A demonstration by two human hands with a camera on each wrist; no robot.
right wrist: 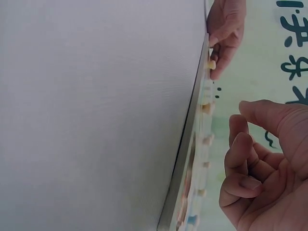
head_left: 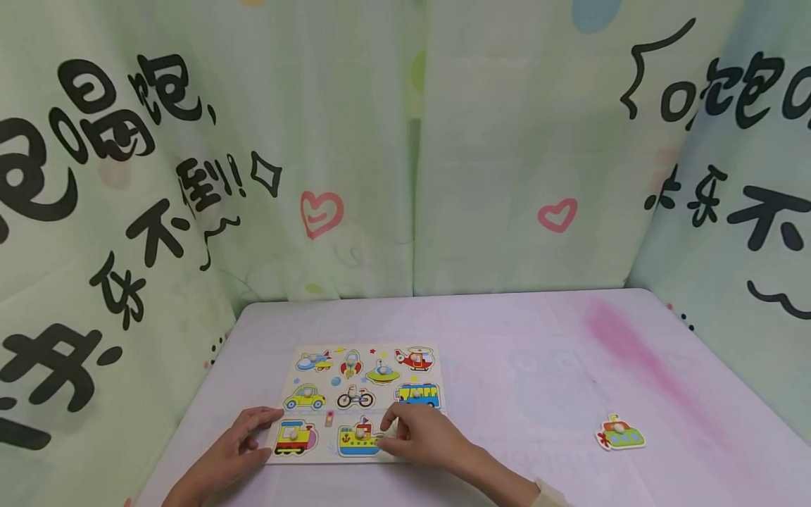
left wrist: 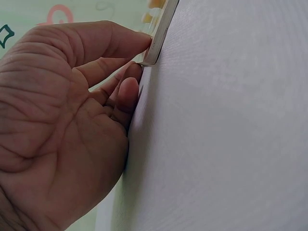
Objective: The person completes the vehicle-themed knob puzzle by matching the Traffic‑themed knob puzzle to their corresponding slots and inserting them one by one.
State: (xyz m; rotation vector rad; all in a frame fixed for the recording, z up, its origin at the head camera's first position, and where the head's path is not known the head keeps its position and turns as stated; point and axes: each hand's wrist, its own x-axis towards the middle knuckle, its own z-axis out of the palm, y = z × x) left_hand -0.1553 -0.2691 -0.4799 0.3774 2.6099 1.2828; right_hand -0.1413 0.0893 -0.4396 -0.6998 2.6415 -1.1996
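Observation:
A white vehicle puzzle board (head_left: 304,456) lies on the table. My left hand (head_left: 224,451) grips its near-left side, with thumb and fingertips on the edge close to a train piece (head_left: 295,438). In the left wrist view the thumb meets the board's corner (left wrist: 155,53). Over the near-right part hovers my right hand (head_left: 421,435), beside a ship piece (head_left: 356,442). The right wrist view shows its fingers (right wrist: 239,149) loosely bent with nothing between them, apart from the board. That hand hides the board's near-right corner. A green-and-red submarine piece (head_left: 621,434) lies off the board, farther right.
On the board are more knobbed pieces, among them a car (head_left: 305,397), a bicycle (head_left: 355,398), a bus (head_left: 424,393) and a helicopter (head_left: 415,359). The white table (head_left: 507,324) has a pink smear and is bordered by printed curtains (head_left: 355,141).

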